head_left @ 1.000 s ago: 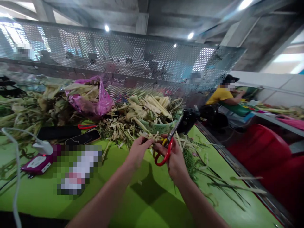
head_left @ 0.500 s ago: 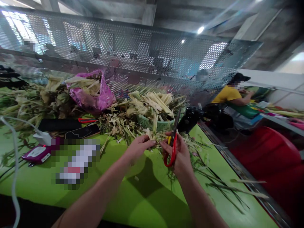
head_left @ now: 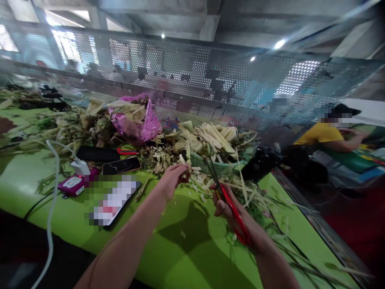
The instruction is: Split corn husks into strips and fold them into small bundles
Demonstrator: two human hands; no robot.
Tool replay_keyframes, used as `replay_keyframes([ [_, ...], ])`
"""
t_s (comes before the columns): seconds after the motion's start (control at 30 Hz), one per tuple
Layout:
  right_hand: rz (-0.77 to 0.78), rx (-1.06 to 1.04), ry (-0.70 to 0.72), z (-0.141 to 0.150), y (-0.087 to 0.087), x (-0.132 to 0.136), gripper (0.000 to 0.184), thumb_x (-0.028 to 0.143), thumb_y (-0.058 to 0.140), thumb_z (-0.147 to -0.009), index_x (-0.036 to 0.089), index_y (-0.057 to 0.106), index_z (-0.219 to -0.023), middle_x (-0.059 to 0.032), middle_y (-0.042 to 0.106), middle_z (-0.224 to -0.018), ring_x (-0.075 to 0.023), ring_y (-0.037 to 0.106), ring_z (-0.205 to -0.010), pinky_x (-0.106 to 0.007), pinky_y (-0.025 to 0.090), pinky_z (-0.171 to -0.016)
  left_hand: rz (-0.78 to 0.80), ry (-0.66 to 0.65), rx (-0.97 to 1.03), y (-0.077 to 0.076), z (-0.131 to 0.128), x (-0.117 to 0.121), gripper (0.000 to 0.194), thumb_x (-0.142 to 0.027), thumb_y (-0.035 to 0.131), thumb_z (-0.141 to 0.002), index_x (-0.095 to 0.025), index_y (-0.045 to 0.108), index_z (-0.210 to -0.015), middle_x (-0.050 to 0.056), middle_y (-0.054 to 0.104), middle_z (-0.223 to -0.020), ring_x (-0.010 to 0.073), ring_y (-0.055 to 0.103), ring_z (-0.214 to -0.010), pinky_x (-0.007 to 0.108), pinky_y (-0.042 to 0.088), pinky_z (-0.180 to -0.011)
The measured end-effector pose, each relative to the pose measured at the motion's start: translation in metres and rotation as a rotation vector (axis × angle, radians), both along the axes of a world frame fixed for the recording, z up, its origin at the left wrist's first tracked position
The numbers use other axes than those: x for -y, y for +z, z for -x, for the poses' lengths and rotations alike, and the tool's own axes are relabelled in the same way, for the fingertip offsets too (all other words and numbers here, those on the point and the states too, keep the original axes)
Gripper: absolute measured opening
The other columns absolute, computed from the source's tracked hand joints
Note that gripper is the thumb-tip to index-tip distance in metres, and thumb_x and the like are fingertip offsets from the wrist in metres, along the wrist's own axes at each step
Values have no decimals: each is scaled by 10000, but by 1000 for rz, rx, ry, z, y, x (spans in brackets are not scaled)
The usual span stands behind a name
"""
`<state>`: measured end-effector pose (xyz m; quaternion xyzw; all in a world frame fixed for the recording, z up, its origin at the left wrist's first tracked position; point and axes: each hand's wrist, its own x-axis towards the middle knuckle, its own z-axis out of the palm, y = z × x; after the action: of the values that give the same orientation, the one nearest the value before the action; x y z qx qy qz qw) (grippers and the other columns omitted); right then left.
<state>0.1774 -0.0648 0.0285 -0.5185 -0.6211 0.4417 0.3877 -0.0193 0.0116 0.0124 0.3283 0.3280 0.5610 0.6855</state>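
Note:
My left hand [head_left: 173, 180] is closed, its fingertips pinching a small pale piece of dried husk [head_left: 182, 159] that pokes up past the fingers. What else may lie inside the fingers is hidden. In my right hand [head_left: 225, 206] is a pair of scissors [head_left: 236, 214] with red handles, its dark blades pointing up and away toward the basket. Just beyond both hands stands a green basket [head_left: 207, 164] heaped with dry, pale husks [head_left: 221, 138]. Loose husk scraps [head_left: 203, 197] lie on the green tabletop between the hands.
A pink plastic bag [head_left: 153, 124] of husks stands back left beside a plant heap [head_left: 93, 124]. Phones [head_left: 122, 165], a purple power strip [head_left: 72, 184] and a white cable [head_left: 54, 200] lie left. A perforated metal screen [head_left: 186, 64] runs behind. A person in yellow [head_left: 321, 134] sits right.
The view has turned left. My left hand has moved left and away with the husk piece, while the right hand and scissors have drawn back to the right, widening the gap between my hands.

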Motion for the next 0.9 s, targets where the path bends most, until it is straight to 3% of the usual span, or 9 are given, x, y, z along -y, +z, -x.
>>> replay_keyframes([
  [0.37, 174, -59, 59, 8, 7, 4, 530, 659, 653, -685, 202, 613, -950, 40, 407, -582, -81, 357, -481, -186, 289, -404, -125, 14, -204, 6, 5, 4, 279, -428, 704, -679, -153, 671, -714, 29, 606, -720, 114, 521, -676, 245, 408, -627],
  [0.9, 256, -22, 42, 8, 5, 3, 514, 666, 621, -710, 222, 574, -964, 74, 306, -554, -56, 230, -432, -169, 148, -373, -141, -22, -210, 5, 6, 4, 306, -452, 705, -677, -155, 676, -742, 30, 606, -745, 118, 508, -696, 238, 398, -638],
])
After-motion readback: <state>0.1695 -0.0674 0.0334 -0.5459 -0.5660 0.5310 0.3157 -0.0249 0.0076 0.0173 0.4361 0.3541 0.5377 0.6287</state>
